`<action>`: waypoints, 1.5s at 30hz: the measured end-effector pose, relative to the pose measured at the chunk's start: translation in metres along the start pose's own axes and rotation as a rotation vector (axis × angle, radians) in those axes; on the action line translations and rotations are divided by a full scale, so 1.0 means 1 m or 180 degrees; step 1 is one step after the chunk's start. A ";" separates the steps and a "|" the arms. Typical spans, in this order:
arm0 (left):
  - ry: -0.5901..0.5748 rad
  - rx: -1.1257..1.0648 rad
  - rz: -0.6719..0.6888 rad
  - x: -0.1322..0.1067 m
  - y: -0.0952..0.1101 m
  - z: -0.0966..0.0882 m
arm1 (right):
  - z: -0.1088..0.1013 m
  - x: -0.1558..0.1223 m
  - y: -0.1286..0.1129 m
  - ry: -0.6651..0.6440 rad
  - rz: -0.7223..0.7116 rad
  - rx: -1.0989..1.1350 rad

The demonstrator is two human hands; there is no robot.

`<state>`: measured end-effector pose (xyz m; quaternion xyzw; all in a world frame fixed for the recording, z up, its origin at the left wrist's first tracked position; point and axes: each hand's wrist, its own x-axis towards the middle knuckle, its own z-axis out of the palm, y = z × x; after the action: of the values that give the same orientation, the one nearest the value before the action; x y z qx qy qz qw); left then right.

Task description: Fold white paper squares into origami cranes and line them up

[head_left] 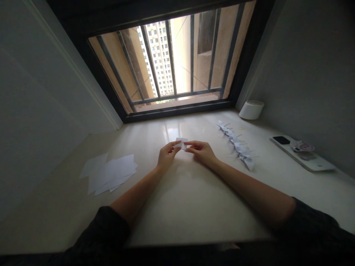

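Note:
Between my two hands is a small folded piece of white paper (182, 144), raised a little over the pale ledge. My left hand (168, 153) pinches its left side with thumb and fingers. On the other side, my right hand (202, 150) grips the right edge the same way. The fingertips cover part of the paper, so its exact folds cannot be made out. To the right stands a row of several folded paper cranes (235, 144). Loose white paper sheets (112, 173) lie overlapping to the left of my left forearm.
A white phone (305, 155) with a round grip on its back lies at the right by the wall. Near the window's right corner stands a white cylindrical object (251, 110). A barred window (177, 62) in a dark frame closes off the far side of the ledge (194, 207).

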<state>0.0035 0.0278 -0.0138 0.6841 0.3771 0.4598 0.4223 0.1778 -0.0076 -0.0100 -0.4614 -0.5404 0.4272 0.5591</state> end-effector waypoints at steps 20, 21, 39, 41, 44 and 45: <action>-0.0101 0.0093 -0.0102 0.001 0.005 -0.001 | -0.004 0.003 0.005 -0.0073 0.0100 0.0310; -0.0101 0.0071 -0.0125 0.001 0.005 -0.001 | -0.004 0.003 0.005 -0.0064 0.0100 0.0317; -0.0144 -0.0226 -0.0188 0.001 0.005 -0.001 | 0.000 -0.001 -0.006 0.0028 0.0280 0.0323; -0.0129 -0.0231 -0.0200 0.001 0.005 -0.001 | 0.000 -0.001 -0.005 0.0013 0.0250 0.0310; -0.0121 -0.0214 -0.0178 0.001 0.005 -0.001 | -0.001 0.000 -0.003 0.0002 0.0207 0.0275; -0.0119 -0.0204 -0.0166 0.001 0.005 -0.001 | -0.001 0.000 -0.002 0.0004 0.0197 0.0259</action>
<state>0.0037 0.0266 -0.0086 0.6686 0.3720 0.4477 0.4627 0.1786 -0.0084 -0.0077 -0.4550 -0.5077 0.4656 0.5642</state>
